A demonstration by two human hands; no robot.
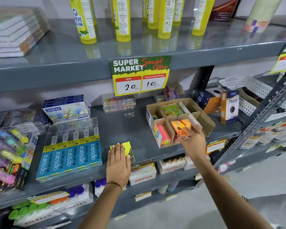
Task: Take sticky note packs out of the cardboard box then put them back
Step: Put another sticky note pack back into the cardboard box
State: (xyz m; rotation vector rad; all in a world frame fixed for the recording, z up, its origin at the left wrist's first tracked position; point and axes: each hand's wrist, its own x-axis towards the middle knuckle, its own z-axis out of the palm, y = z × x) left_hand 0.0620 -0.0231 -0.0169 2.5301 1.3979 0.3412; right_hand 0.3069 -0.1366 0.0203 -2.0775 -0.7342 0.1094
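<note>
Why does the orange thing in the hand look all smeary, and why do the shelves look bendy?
In the head view, the orange sticky note pack in the right hand is motion-blurred; the left hand on the yellow pack is sharper. The wide-angle lens bows the shelf edge, and the top shelf mirrors the glue bottles.

Yellow gum bottles (123, 19) are lined up on the top shelf (56, 66), with stacked notebooks (15, 32) at its left end. A price tag (140, 75) is hung from the shelf edge, marked 20 and 10. Below, blue pencil boxes (69, 156) are laid flat beside highlighter packs (8, 156), and white baskets (251, 90) are seen at far right.
</note>
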